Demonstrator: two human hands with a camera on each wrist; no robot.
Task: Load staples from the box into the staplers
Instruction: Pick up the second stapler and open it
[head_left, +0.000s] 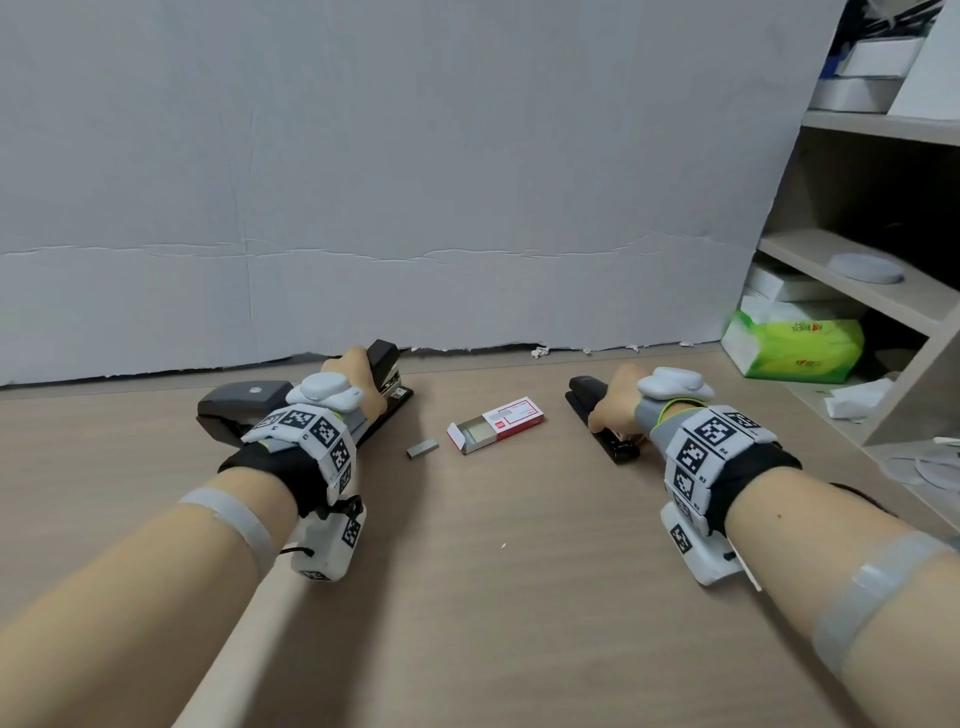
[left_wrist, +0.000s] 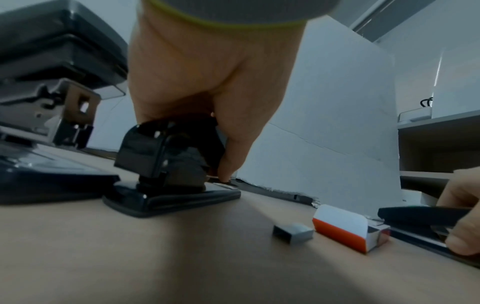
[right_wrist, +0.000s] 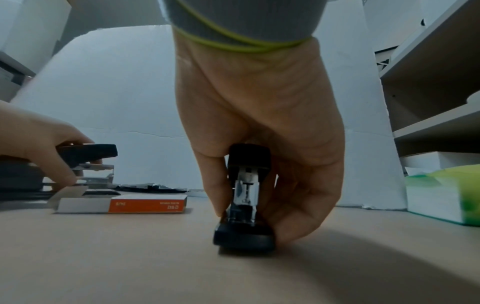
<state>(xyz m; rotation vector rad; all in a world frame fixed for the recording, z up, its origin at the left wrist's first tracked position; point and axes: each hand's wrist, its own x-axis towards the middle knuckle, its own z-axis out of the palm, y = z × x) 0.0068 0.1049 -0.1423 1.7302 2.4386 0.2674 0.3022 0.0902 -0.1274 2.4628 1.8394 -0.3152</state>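
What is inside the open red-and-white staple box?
The red-and-white cardboard staple box has its tray slid out, showing a dull grey-green interior. Whether staples remain inside cannot be told; the sleeve covers the rest.

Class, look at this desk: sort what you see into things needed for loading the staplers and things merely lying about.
Needed for the job:
left stapler, gripped by the left hand
right stapler, gripped by the right hand
big grey stapler
staple box, open
staple strip, loose on the desk

Lying about:
green tissue pack
shelf clutter

Open red staple box (head_left: 497, 424) lies flat between two black staplers (head_left: 597, 415).
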